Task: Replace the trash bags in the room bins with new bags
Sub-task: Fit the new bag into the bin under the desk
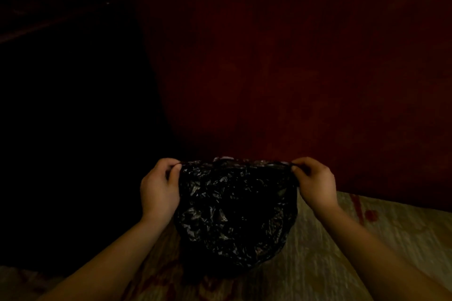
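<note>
A crinkled black trash bag (pixel 234 212) hangs in front of me in dim light, stretched wide along its top edge. My left hand (pixel 159 188) pinches the bag's upper left corner. My right hand (pixel 315 183) pinches the upper right corner at the same height. The bag's body sags down between my forearms. A small pale patch shows at the top rim of the bag; I cannot tell what it is. No bin is visible.
Below the bag lies a pale patterned surface with red marks (pixel 330 252), like a carpet or bedspread. A dark red surface (pixel 269 68) fills the upper right. The left side (pixel 61 129) is almost black and unreadable.
</note>
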